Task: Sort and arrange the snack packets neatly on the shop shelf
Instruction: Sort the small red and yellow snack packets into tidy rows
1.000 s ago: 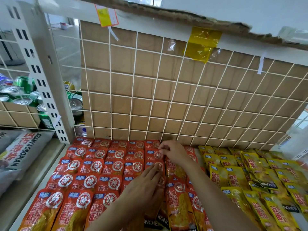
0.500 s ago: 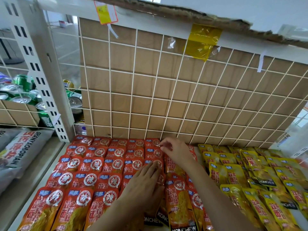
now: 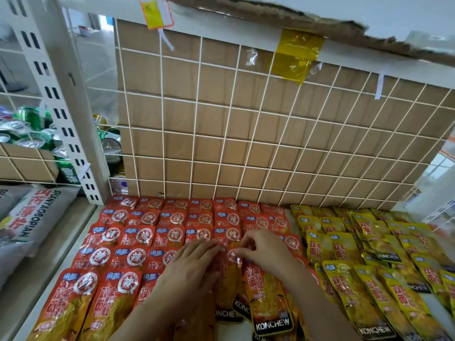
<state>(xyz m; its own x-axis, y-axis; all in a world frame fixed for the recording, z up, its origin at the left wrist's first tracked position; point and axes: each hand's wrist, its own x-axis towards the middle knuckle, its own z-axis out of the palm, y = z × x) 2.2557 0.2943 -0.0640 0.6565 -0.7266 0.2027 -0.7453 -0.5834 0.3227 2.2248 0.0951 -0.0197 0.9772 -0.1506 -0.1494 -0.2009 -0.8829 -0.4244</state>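
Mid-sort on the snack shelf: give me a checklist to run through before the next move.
1. Right hand pinches the red packet at its top: ok.
2. Left hand flat on the neighbouring packets: ok.
3. Red rows at left aligned: ok.
4. Middle column straight: not ok, packets overlap askew.
5. Yellow packets straight: not ok, several lie skewed.
6. Free slot under the hands: cannot tell.

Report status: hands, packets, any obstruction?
Left hand flat on the red packets. Right hand pinches the top edge of one red packet mid-row. Yellow packets alongside on the right, nothing blocking.
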